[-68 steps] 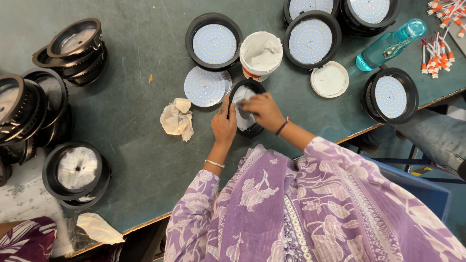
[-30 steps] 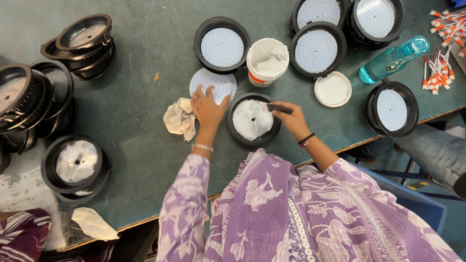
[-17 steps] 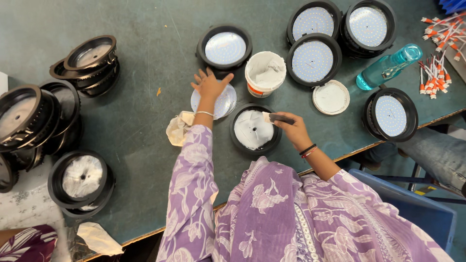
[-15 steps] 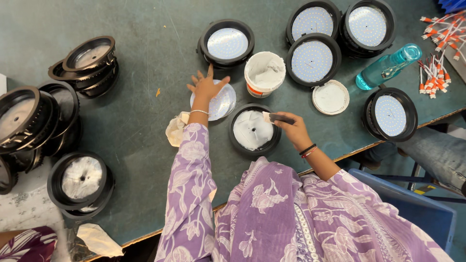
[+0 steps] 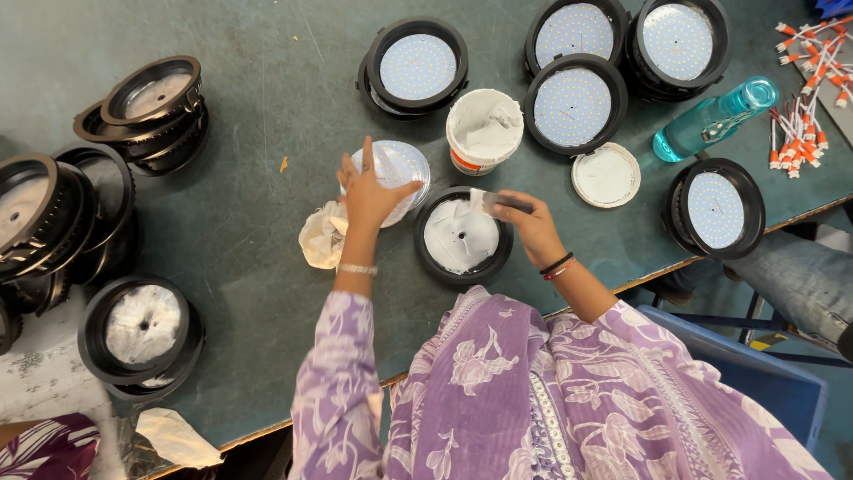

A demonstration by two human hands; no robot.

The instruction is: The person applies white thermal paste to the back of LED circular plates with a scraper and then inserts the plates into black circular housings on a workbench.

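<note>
A black round lamp housing (image 5: pixel 462 236), smeared inside with white paste, lies on the green table near the front edge. My right hand (image 5: pixel 531 228) rests on its right rim, shut on a small flat spreader (image 5: pixel 494 203) with a white tip. My left hand (image 5: pixel 369 194) lies with spread fingers on a round white LED disc (image 5: pixel 400 167) just left of the housing, lifting its edge. A white tub of paste (image 5: pixel 484 130) stands behind the housing. A crumpled cream rag (image 5: pixel 322 236) sits by my left wrist.
Finished black lamps with white LED faces (image 5: pixel 418 67) (image 5: pixel 573 105) (image 5: pixel 715 208) lie at the back and right. A white lid (image 5: pixel 606 175), a teal bottle (image 5: pixel 715 117) and orange-tipped wires (image 5: pixel 804 124) are at right. Stacked empty housings (image 5: pixel 147 111) and a pasted one (image 5: pixel 140 325) fill the left.
My hands left the housing where they were wiping paste. The left hand reached to the white LED disc and began lifting it; the right holds the spreader at the housing's rim.
</note>
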